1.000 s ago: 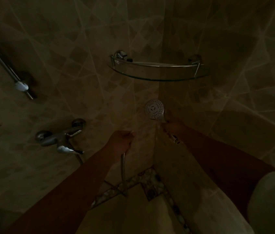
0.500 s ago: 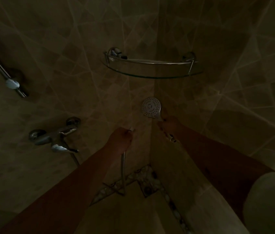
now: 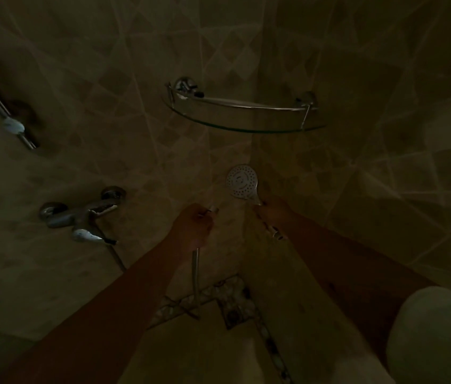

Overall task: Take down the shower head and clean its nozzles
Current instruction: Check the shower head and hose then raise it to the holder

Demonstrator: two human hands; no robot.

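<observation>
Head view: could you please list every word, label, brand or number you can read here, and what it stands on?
None can be read.
Shower head: only nozzle holes show on its face, no lettering.
Mixer tap: no mark legible; the picture is too dark.
Corner shelf: no visible text.

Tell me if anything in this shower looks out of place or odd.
The hose looks detached from the shower head: the left hand grips the hose's free end, while the right hand holds the head's handle apart from it. Nothing else stands out, though the dim light hides detail.
</observation>
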